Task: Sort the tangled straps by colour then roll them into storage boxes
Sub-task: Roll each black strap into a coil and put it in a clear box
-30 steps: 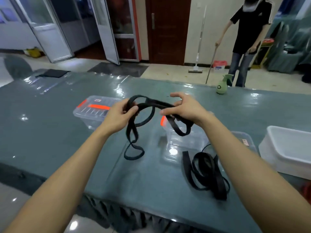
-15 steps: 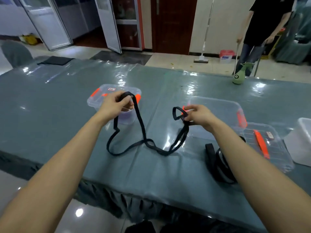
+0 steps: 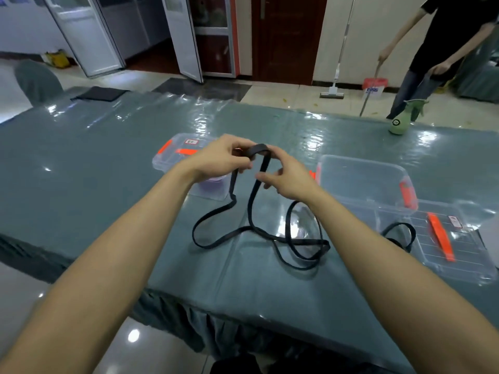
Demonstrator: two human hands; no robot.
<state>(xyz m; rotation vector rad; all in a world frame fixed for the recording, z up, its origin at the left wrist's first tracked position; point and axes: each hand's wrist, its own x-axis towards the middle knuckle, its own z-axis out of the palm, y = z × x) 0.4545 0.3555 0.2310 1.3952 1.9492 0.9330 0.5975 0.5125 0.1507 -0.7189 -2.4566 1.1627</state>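
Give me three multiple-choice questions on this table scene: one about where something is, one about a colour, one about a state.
1. The green spray bottle stands:
A) in a box
B) at the table's far edge
C) on the floor

2. The strap pinched by the left hand is:
A) black
B) orange
C) white

3. The clear box on the right is:
A) lidded
B) tipped over
C) open, with its lid beside it

Answers:
1. B, its base rests on the far edge.
2. A, it is black along its whole length.
3. C, the lid lies flat to the box's right.
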